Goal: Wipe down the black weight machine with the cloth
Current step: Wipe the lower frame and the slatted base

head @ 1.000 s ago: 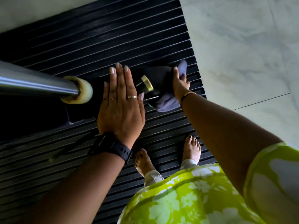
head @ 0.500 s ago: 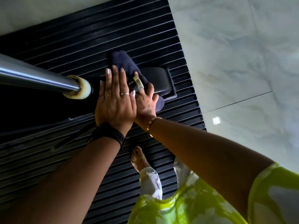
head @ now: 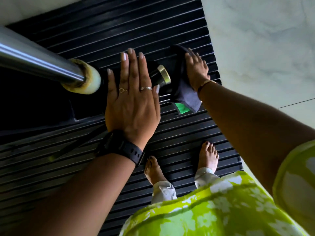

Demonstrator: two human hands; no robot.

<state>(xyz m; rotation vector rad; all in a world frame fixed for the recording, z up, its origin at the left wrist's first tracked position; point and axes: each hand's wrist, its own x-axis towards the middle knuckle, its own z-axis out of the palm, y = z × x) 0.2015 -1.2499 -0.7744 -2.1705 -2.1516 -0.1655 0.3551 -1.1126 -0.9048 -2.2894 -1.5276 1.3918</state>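
A black part of the weight machine [head: 158,77] with a brass-rimmed round knob [head: 164,76] sits mid-frame, just right of a chrome bar [head: 39,60]. My left hand [head: 131,99] lies flat on the black part with fingers straight, covering most of it. A dark grey cloth [head: 185,96] drapes over the machine's right end, a green patch showing at its lower edge. My right hand [head: 196,68] presses on the cloth, fingers spread and pointing away from me. The surface under the cloth is hidden.
A black ribbed rubber mat [head: 119,31] covers the floor below, and my bare feet [head: 180,164] stand on it. Pale marble floor [head: 264,40] lies to the right of the mat. The chrome bar ends in a yellowed white cap [head: 85,77].
My right hand slid with the cloth from beside my left hand out to the right end of the machine. The left hand stayed flat in place.
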